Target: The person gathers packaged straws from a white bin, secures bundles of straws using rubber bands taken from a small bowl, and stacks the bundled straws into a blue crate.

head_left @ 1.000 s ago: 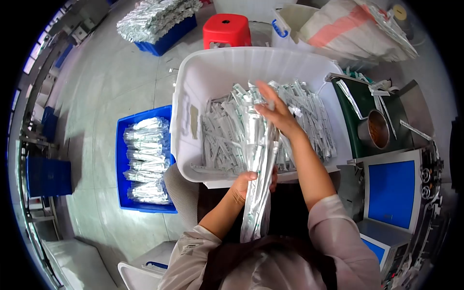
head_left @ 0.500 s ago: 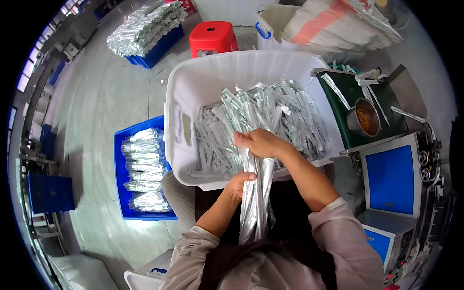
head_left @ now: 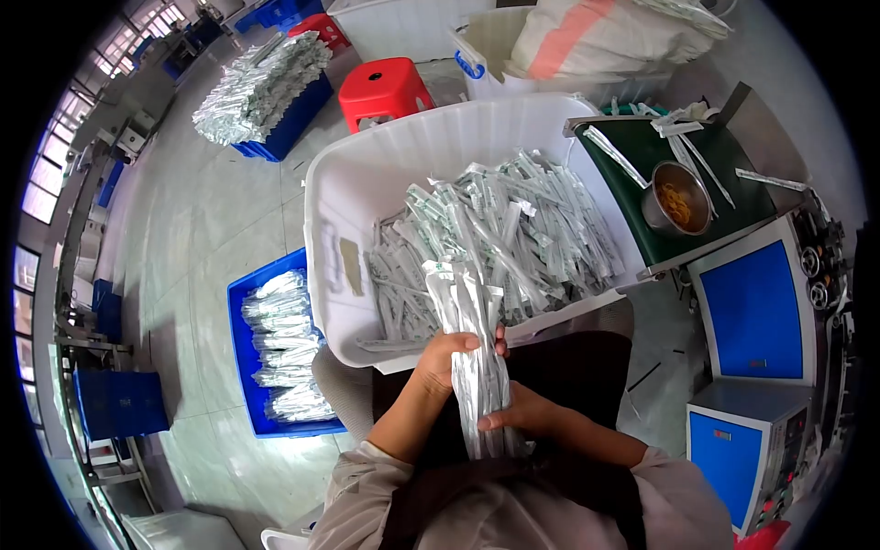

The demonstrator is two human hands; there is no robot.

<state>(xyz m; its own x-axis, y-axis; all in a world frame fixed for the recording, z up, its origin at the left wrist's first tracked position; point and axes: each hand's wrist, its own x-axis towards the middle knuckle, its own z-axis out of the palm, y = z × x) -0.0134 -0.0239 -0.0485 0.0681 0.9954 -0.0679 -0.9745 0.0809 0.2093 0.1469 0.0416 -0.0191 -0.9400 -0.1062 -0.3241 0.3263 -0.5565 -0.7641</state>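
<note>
My left hand (head_left: 449,360) is wrapped round the upper middle of a bundle of long silvery packets (head_left: 473,367), which stands in front of my dark apron. Lower down, my right hand (head_left: 518,410) closes on the same bundle from the right side, its thumb across the front. The bundle's top ends fan out a little over the near rim of a large white tub (head_left: 328,183). Inside the tub lies a loose heap of similar packets (head_left: 513,220).
Left of the tub, a blue crate (head_left: 240,357) holds stacked bundles. A red stool (head_left: 383,90) and another loaded blue crate (head_left: 298,124) stand beyond. At right, a metal bowl (head_left: 676,198) with orange bands sits on a green surface (head_left: 632,220) beside blue-panelled machinery (head_left: 753,307).
My right hand has moved from the bundle's top down to its lower part. My left hand keeps its grip. The view has shifted, with the blue crate now lower.
</note>
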